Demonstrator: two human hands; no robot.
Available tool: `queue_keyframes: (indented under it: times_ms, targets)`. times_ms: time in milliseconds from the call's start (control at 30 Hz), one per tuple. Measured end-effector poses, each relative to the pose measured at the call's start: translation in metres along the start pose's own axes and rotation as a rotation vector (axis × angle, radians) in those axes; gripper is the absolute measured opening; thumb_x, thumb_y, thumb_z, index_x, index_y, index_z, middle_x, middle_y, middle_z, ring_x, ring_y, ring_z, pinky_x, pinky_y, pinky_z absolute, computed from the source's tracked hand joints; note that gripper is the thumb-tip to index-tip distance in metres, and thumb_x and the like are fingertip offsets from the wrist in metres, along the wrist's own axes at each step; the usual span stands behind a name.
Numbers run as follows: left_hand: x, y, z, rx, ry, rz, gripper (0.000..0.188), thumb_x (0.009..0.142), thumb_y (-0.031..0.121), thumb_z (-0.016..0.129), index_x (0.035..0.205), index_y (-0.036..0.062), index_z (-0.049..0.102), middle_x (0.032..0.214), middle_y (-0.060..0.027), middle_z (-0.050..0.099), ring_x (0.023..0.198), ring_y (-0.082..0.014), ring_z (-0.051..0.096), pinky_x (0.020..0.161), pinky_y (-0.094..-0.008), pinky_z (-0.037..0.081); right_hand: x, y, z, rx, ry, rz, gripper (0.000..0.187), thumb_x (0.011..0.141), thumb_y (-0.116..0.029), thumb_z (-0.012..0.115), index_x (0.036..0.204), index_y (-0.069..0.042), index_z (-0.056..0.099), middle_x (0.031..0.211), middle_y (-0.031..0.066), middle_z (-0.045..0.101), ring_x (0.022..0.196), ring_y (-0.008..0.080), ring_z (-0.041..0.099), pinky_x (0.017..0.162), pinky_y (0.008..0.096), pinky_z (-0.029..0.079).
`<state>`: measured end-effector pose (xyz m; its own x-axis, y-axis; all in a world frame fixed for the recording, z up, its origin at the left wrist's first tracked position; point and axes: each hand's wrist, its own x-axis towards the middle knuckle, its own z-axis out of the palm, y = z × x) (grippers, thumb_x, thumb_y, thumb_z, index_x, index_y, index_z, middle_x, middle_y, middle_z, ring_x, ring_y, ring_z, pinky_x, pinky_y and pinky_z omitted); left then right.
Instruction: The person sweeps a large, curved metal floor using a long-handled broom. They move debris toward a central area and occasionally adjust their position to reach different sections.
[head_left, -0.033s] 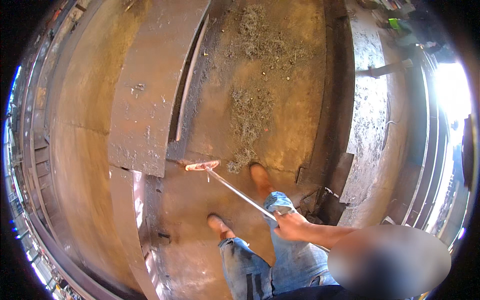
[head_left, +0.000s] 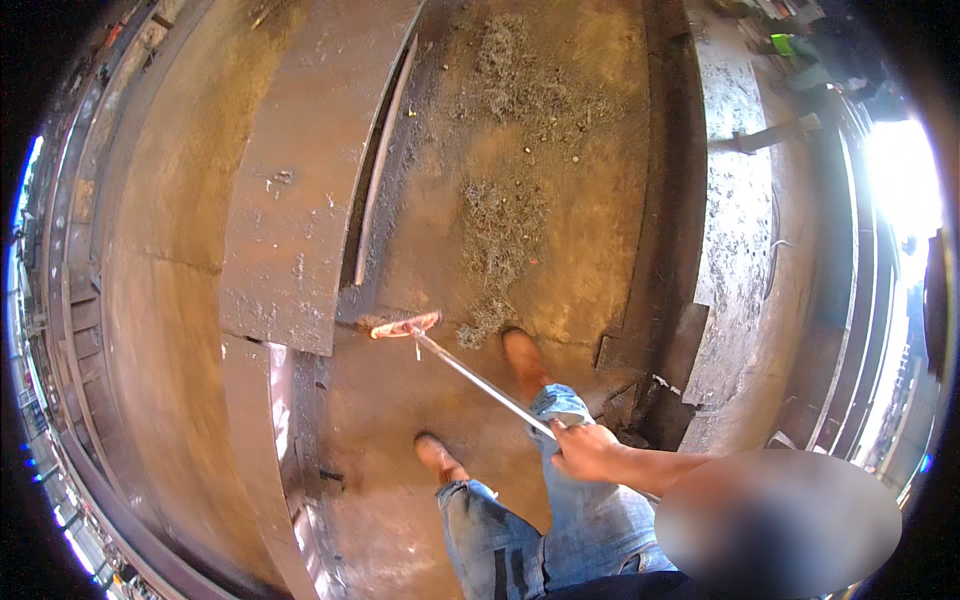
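My right hand [head_left: 590, 452] is closed around the pale handle of a push broom [head_left: 480, 378]. The handle runs from my hand up and left to a narrow reddish-orange broom head [head_left: 405, 325], which rests on the brown floor just ahead of my feet. Close to the head's right side, a strip of grey debris [head_left: 485, 320], curly like metal shavings, stretches away from me along the floor. My left hand is out of view. A blurred patch hides part of the lower right, beside my right forearm.
Left of the broom head lies a long brown metal plate [head_left: 280, 220], with a thin bar [head_left: 385, 165] along its edge. A dark raised beam [head_left: 665, 200] runs along the right, beside a worn pale plate [head_left: 735, 250]. My shoes [head_left: 435, 455] stand between these sides.
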<state>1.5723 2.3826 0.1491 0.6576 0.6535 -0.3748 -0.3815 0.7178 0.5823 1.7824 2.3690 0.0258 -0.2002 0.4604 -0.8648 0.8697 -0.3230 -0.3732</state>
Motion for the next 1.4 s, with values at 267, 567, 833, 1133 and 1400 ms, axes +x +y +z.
queue_keyframes:
  times_ms: [267,567,833,1133,1400]
  targets:
    - [-0.124,0.008,-0.073,0.094,-0.136,0.042,0.023,0.1,0.027,0.064,0.11,0.0063,0.068,0.116,-0.0092,0.066,0.108,-0.0218,0.062,0.095,-0.038,0.049,-0.024,-0.013,0.1,0.332,0.331,0.32,0.055,0.097,-0.04,0.061,0.139,-0.006,0.052,0.107,0.0272,0.071,0.101,0.0445,0.069,0.085,0.0525,0.055]
    - [-0.208,-0.007,-0.1,0.212,-0.194,-0.059,0.024,0.1,0.029,0.063,0.107,0.007,0.068,0.112,-0.0081,0.066,0.104,-0.0217,0.062,0.093,-0.0387,0.05,-0.138,-0.057,0.447,0.629,0.725,0.602,0.029,0.098,-0.029,0.063,0.096,-0.002,0.052,0.076,0.0302,0.062,0.075,0.0519,0.063,0.062,0.0546,0.048]
    - [-0.242,-0.076,-0.111,0.347,-0.211,-0.222,0.025,0.1,0.031,0.062,0.106,0.0076,0.068,0.109,-0.007,0.066,0.1,-0.0216,0.063,0.091,-0.0394,0.05,-0.087,-0.079,0.691,0.806,0.428,0.753,0.032,0.098,-0.036,0.061,0.103,-0.004,0.056,0.084,0.0318,0.067,0.084,0.0514,0.066,0.074,0.0582,0.052]
    - [-0.259,-0.081,-0.121,0.418,-0.227,-0.267,0.026,0.1,0.034,0.062,0.103,0.0083,0.067,0.105,-0.0059,0.066,0.096,-0.0216,0.064,0.089,-0.0401,0.051,0.228,-0.013,0.392,1.016,0.92,0.485,0.049,0.099,-0.045,0.059,0.101,0.003,0.066,0.092,0.0297,0.071,0.09,0.0466,0.069,0.079,0.0544,0.054]
    - [-0.267,-0.04,-0.136,0.35,-0.216,-0.212,0.027,0.1,0.035,0.061,0.101,0.0089,0.067,0.101,-0.0048,0.066,0.093,-0.0215,0.064,0.087,-0.0407,0.052,0.204,-0.05,0.007,0.888,0.706,0.34,0.036,0.099,-0.027,0.051,0.111,-0.001,0.073,0.104,0.0229,0.074,0.099,0.0349,0.073,0.082,0.0438,0.058]
